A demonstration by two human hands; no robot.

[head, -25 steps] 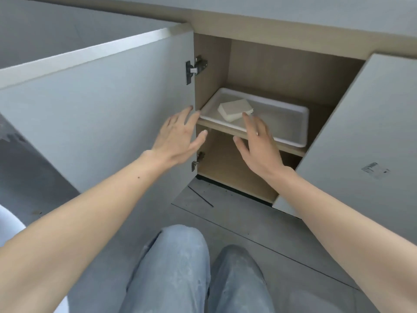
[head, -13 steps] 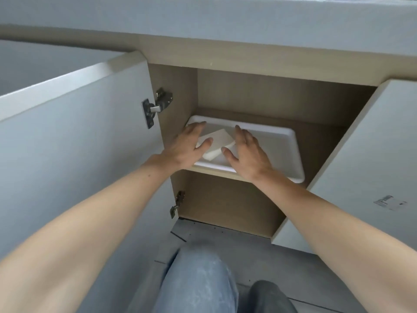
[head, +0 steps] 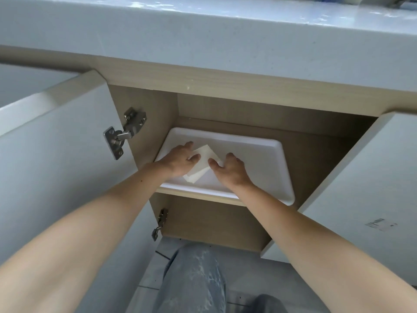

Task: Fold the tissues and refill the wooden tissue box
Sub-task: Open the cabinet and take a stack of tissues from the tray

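From the head camera, both arms reach into an open cabinet under a pale counter (head: 203,30). A white tray (head: 259,159) lies on the cabinet shelf (head: 203,196), its front edge at the shelf's front edge and its left end against the cabinet's left wall. A white stack of tissues (head: 202,166) rests in the left half of the tray, turned at an angle to the tray's sides.

The left hand (head: 179,160) touches the stack's left side, fingers loosely together and the thumb on top of it. The right hand (head: 230,169) meets the stack's right side with fingers curled. Whether either hand actually grips the stack cannot be told, since the hands hide the stack's side edges.

The left door (head: 63,154) and right door (head: 372,188) stand open and are cut off by the frame. A metal hinge (head: 123,133) sits on the left door. A label on the right door is too blurred to read. A wooden tissue box cannot be made out.
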